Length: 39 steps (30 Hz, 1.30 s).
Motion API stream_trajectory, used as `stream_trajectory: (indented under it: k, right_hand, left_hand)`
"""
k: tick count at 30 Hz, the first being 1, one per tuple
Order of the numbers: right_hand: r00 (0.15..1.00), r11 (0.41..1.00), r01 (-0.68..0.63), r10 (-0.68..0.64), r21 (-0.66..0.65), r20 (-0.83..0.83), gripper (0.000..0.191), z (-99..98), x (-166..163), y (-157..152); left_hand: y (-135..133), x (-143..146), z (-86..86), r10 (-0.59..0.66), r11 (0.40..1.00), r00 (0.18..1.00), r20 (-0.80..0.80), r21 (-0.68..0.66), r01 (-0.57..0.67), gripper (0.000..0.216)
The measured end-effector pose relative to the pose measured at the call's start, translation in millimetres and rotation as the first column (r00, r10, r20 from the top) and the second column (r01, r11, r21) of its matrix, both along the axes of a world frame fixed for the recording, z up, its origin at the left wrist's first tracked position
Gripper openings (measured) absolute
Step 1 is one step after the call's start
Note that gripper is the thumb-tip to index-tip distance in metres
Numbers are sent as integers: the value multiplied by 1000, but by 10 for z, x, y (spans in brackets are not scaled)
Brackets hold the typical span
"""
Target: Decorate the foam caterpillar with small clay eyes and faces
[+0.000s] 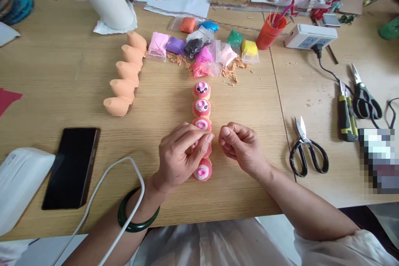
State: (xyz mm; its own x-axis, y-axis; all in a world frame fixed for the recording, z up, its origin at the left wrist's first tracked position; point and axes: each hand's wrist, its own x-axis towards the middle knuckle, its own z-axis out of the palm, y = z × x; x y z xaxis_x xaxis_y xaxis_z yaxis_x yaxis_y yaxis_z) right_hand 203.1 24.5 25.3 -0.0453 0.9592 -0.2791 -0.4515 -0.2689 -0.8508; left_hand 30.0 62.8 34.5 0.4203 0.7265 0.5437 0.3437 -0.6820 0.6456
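Observation:
A row of egg-carton cups covered with pink clay point(202, 108) runs toward me down the middle of the table, each visible cup bearing a white patch and a pink ring. The farthest cup point(201, 89) also has black marks, and the second point(201, 107) shows a single black dot at its right side. Over the nearer part of the row is my left hand point(183, 153), thumb and forefinger pinched, hiding some cups. My right hand point(240, 145) is closed just right of the row, thumb against curled fingers. Whatever either pinch holds is too small or hidden.
Bags of coloured clay point(204, 53) lie beyond the row, with peach scraps point(233, 70) beside them. A peach cup strip point(123, 79) and a phone point(71, 168) are on the left. Scissors point(305, 145), a cutter point(345, 116) and a power strip point(310, 36) occupy the right.

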Motion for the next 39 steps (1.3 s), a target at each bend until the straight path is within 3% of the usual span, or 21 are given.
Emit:
stream_trajectory:
  k: [2, 6, 10, 15, 21, 29, 39]
  right_hand:
    - [1000, 1000, 21, -21, 1, 4, 45, 4, -4, 0]
    - [998, 999, 34, -35, 30, 47, 43, -12, -8, -11]
    - [996, 999, 24, -28, 49, 85, 45, -23, -13, -26]
    - [997, 998, -57, 57, 14, 50, 53, -3, -6, -34]
    - [997, 998, -61, 60, -14, -46, 39, -14, 7, -32]
    - [998, 1000, -26, 26, 8, -49, 35, -10, -2, -17]
    - [998, 998, -59, 59, 4, 25, 40, 3, 1, -35]
  left_hand:
    - [6, 8, -5, -1, 1000, 1000, -8, 26, 1, 5]
    - [6, 38, -38, 20, 997, 999, -33, 77, -18, 18]
    - [-17, 63, -54, 26, 999, 1000, 9, 29, -26, 8]
    - [-27, 58, -20, 32, 999, 997, 64, -41, -29, 10]
    - [-7, 31, -19, 78, 996, 995, 56, -50, -76, 5]
    - [-19, 37, -58, 37, 997, 996, 75, -74, -31, 25]
    - [-24, 22, -43, 82, 992, 990, 116, -101, -70, 6]
